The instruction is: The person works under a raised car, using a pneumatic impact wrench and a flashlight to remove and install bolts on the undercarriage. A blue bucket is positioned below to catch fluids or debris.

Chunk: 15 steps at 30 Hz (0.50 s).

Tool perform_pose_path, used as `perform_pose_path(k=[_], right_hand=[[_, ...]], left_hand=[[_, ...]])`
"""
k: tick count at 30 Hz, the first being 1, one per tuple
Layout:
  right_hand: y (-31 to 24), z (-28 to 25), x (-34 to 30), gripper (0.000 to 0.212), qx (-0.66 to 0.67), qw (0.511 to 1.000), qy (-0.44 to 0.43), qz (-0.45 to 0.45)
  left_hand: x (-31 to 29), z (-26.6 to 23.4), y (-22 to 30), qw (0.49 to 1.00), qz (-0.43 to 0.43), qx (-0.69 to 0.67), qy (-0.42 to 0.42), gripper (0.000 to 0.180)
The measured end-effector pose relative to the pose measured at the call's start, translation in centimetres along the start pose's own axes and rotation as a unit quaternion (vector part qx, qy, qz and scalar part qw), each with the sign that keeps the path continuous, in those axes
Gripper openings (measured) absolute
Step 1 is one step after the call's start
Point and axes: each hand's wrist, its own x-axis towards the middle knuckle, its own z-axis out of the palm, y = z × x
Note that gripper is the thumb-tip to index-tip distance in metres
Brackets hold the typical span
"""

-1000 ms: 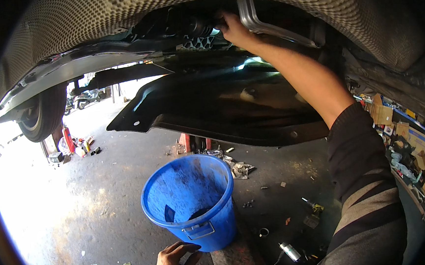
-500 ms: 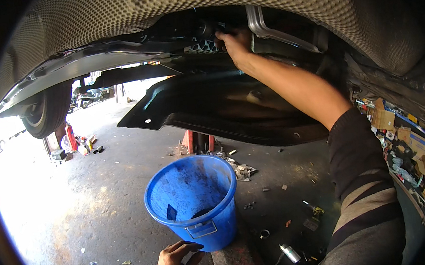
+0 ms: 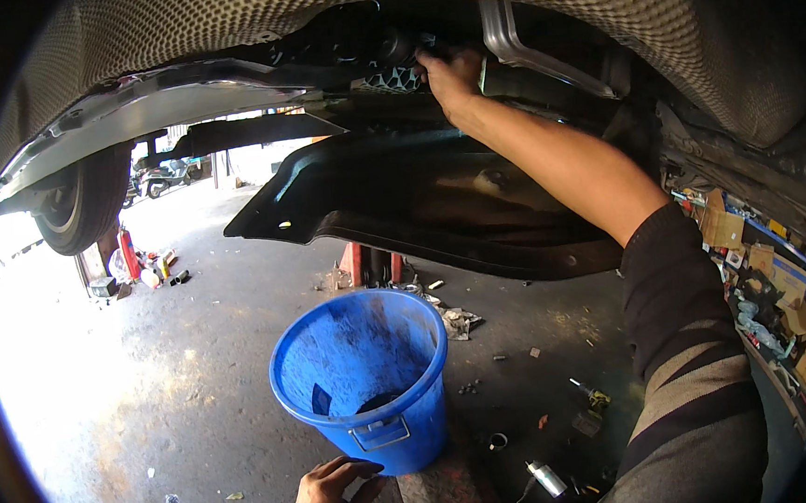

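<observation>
Raised under the car's underside, my right hand (image 3: 454, 78) has its fingers curled around something in the dark engine area. What they hold is hidden in shadow. Just left of the fingertips sits a dark round part (image 3: 395, 46), and below it a metal piece with a honeycomb-like pattern (image 3: 393, 80). Low in the view, my left hand (image 3: 334, 497) holds nothing, its thumb and curved fingers apart. It is beside the lower side of a blue bucket (image 3: 355, 303), which has a wire handle and dark smears inside. A black undertray (image 3: 371, 193) hangs beneath my right forearm.
Quilted heat shielding (image 3: 246, 15) and a bent metal pipe (image 3: 539, 55) are overhead. A wheel (image 3: 87, 203) hangs at the left, near a red fire extinguisher (image 3: 128, 252). A silver can (image 3: 547, 480) and a yellow-handled tool (image 3: 595, 395) lie on the floor; a cluttered bench (image 3: 784, 290) is at right.
My view has shifted slightly, so the bucket and floor appear a little higher. My right hand stays at the dark part with a small change of wrist angle; my left hand looks the same.
</observation>
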Motion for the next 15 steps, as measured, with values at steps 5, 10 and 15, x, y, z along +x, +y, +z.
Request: perform_pose_path(k=[5, 10, 15], right_hand=[[1.3, 0.2, 1.0, 0.018, -0.058, 0.996, 0.064, -0.015], [1.7, -1.2, 2.1, 0.030, -0.355, 0.929, 0.087, -0.056], [2.6, -3.5, -1.3, 0.029, -0.314, 0.949, 0.006, -0.040]], left_hand=[[0.2, -0.2, -0.2, 1.000, -0.002, 0.015, -0.009, 0.015], [0.2, -0.3, -0.6, 1.000, 0.009, 0.000, -0.002, 0.019], [-0.5, 0.1, -1.6, 1.000, 0.009, -0.006, -0.017, 0.014]])
